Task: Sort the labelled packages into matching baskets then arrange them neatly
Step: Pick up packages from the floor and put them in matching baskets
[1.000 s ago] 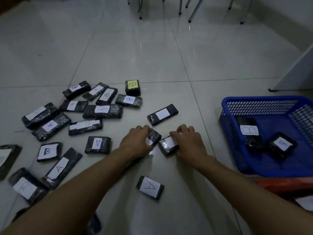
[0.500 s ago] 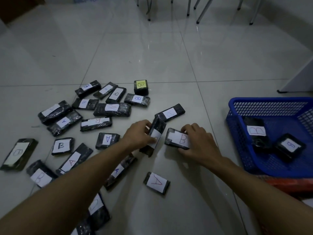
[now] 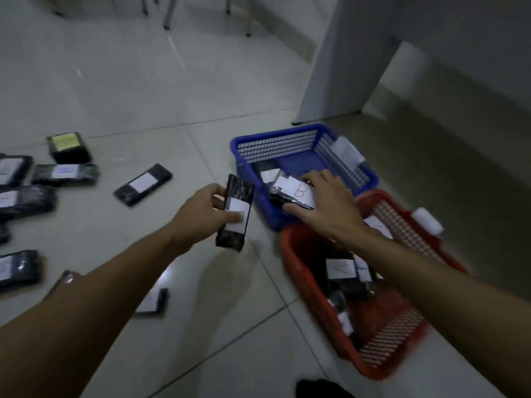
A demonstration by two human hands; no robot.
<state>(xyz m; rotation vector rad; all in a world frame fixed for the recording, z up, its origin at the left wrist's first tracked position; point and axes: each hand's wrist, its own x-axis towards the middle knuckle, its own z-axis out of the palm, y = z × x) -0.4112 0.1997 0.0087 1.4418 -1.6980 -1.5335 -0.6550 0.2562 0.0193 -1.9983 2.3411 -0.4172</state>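
Head view. Left hand (image 3: 202,215): grasps a black wrapped package (image 3: 236,216) upright above the tiled floor (image 3: 143,96), thumb on its white label, just left of the blue basket (image 3: 298,145). Right hand (image 3: 324,208): over the blue basket, fingers curled round a B-labelled package (image 3: 296,191) inside it; another package lies beneath. Red basket (image 3: 402,340): touching the blue one's near side, holding several packages, partly hidden by the right forearm. Loose packages (image 3: 143,184) on the floor at left, labels blurred. Chair legs (image 3: 168,12) beyond.
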